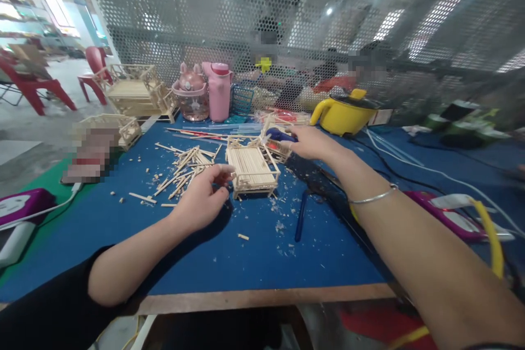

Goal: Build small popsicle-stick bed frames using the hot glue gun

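A small wooden-stick model bed [251, 167] with rails and legs stands upright in the middle of the table. My left hand [205, 194] is at its left side, fingers half curled and thumb apart, fingertips at the front left post. Whether they touch it is hard to tell. My right hand [309, 142] is closed around a dark blue glue gun [281, 135], its nozzle pointing left near the bed's back right corner. Another small stick piece [279, 149] shows below the gun, partly hidden. Loose wooden sticks [191, 167] lie heaped beyond my left hand.
Behind are a pink bottle [220, 93], a clear bucket [192, 101] and a yellow pot [348, 112]. Larger stick models [133, 90] stand at back left, near a phone [92, 153]. Cables and a purple power strip [447, 213] lie right; a slim blue handle [301, 216] lies in front.
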### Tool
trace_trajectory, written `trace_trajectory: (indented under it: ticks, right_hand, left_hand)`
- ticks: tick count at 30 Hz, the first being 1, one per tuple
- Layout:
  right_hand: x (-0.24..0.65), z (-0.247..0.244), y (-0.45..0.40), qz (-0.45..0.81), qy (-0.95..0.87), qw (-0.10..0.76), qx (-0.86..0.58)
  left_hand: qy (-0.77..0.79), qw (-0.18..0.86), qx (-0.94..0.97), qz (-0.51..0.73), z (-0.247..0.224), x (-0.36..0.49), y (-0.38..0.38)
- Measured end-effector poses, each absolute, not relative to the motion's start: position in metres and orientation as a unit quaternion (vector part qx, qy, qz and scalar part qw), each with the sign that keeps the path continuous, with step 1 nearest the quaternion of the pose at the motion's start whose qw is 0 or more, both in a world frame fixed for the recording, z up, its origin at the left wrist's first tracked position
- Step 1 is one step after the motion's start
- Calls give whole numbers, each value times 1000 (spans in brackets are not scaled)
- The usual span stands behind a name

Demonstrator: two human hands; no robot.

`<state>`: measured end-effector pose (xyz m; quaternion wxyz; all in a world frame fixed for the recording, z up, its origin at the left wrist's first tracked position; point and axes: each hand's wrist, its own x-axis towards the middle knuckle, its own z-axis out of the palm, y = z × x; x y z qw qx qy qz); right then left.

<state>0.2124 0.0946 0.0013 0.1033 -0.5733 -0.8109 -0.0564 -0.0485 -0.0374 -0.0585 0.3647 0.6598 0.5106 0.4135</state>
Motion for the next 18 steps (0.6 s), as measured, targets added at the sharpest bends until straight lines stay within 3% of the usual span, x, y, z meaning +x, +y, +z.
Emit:
trace_trajectory:
  ticks: [4, 7, 12, 18]
  right_hand:
    - [209, 10, 106, -39, -831, 59, -552]
    - [210, 13, 111, 35, -829, 76, -552]
    - [217, 15, 100, 252, -749, 245, -562]
    - [227, 28, 29, 326, -733, 400, -443]
  left_hand:
    - [510, 356, 682, 386, -57, -47, -40]
    - [490, 337, 720, 358, -60, -48, -40]
    - [477, 322, 744, 340, -63, -48, -41]
    - [492, 326, 737, 328, -61, -47, -38]
